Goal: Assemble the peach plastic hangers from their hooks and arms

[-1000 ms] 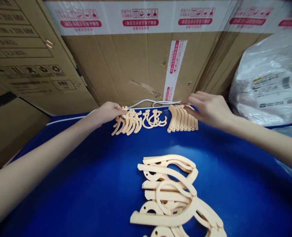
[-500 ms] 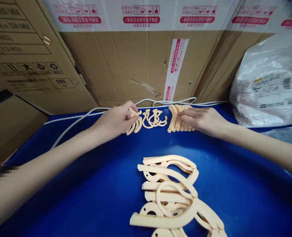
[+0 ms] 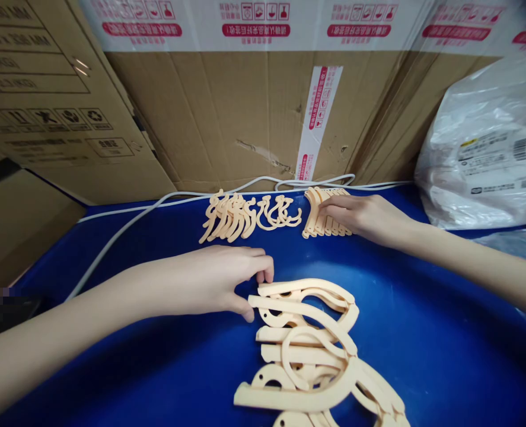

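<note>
My left hand (image 3: 227, 281) is beside the upper left end of a heap of cream plastic folding hangers (image 3: 307, 353). Its thumb and fingers are apart around the end of the top hangers, with nothing visibly gripped. At the back, my right hand (image 3: 364, 216) has its fingers closed together on the row of curved hanger arms (image 3: 313, 213); its fingertips are partly hidden among the pieces. To the left of that row lie several loose cream hooks (image 3: 280, 213). Farther left is a bunch of curved hanger pieces (image 3: 229, 216), side by side.
The blue table (image 3: 178, 367) lies under everything. A white cable (image 3: 156, 204) runs along its back edge. Behind stands a large cardboard box (image 3: 227, 112), with another printed carton (image 3: 67, 118) at left. A clear plastic bag (image 3: 480, 160) with a label sits at back right.
My left hand has moved from the bunch of curved pieces at the back toward me, to the heap of hangers, uncovering the bunch. My right hand has barely moved.
</note>
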{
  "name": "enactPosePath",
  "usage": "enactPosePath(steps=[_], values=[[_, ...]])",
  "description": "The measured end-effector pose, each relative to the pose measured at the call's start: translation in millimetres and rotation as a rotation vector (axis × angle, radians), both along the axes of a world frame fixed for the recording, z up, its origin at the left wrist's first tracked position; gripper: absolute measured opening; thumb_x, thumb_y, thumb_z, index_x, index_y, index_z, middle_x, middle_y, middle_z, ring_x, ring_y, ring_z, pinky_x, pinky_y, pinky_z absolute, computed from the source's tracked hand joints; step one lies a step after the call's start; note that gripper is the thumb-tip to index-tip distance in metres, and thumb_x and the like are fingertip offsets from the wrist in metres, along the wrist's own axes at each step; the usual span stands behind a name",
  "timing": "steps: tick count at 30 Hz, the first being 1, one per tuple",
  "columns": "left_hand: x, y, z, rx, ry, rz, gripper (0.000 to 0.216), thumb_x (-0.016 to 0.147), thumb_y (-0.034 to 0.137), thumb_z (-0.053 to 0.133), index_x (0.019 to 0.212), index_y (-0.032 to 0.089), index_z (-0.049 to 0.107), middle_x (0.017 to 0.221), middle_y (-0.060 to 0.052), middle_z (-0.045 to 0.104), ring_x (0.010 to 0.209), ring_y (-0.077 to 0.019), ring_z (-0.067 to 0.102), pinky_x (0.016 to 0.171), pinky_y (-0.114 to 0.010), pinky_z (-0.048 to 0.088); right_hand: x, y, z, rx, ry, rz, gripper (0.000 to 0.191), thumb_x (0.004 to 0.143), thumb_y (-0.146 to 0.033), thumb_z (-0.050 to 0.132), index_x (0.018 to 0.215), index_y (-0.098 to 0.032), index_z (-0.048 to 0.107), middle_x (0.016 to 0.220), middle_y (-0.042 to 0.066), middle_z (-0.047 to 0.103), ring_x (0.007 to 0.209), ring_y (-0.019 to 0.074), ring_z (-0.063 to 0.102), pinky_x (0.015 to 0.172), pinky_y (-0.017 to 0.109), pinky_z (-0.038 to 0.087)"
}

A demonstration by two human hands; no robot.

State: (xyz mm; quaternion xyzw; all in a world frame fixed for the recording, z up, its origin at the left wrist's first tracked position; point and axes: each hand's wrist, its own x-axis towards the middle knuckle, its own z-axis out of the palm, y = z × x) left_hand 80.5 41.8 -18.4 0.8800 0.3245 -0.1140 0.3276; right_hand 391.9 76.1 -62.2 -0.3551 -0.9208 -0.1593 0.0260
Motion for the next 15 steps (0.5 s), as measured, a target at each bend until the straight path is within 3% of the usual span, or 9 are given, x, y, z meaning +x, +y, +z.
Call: enactPosePath(steps=[5,9,12,15], values=[[0.3,3.9,-2.5,-0.013,-0.025,-0.02,0.012,0.088,0.027,0.072,0.097,0.023,0.067,0.097,0.004,0.067,0.086,-0.0135,0.06,0.07,-0.023,0.038,-5.6,-5.9,8.8,-0.001,0.105,-0.003,0.032,0.102,-0.016,0.036,0.108,-0.016,0.067,0.116,0.011,0.071,0.098,0.0213,0.07,0.07,0.029,0.05],[-3.5,4.4,-1.5,0.058,-0.084,-0.025,0.012,0.094,0.033,0.064,0.1,0.024,0.069,0.104,0.001,0.067,0.097,-0.0167,0.061,0.082,-0.026,0.041,-20.9,-22.4,12.5,-0.094,0.287,-0.025,0.029,0.102,-0.025,0.041,0.105,-0.017,0.069,0.106,0.01,0.074,0.094,0.0211,0.07,0.074,0.03,0.05],[-0.6,3.7,-2.1,0.03,-0.165,0.054,0.017,0.097,0.035,0.058,0.095,0.022,0.069,0.098,0.0,0.068,0.092,-0.0168,0.061,0.081,-0.027,0.042,-42.4,-45.6,13.1,-0.344,0.461,-0.066,0.03,0.1,-0.041,0.051,0.105,-0.018,0.07,0.097,0.006,0.075,0.085,0.0175,0.071,0.072,0.027,0.049],[9.7,2.6,-5.9,-0.183,-0.377,0.249,0.018,0.094,0.037,0.058,0.094,0.02,0.064,0.09,0.0,0.069,0.083,-0.0153,0.062,0.073,-0.025,0.044,-62.3,-64.9,14.9,-0.681,0.615,-0.09,0.035,0.097,-0.05,0.055,0.105,-0.02,0.071,0.077,-0.001,0.071,0.062,0.0104,0.063,0.057,0.022,0.043]])
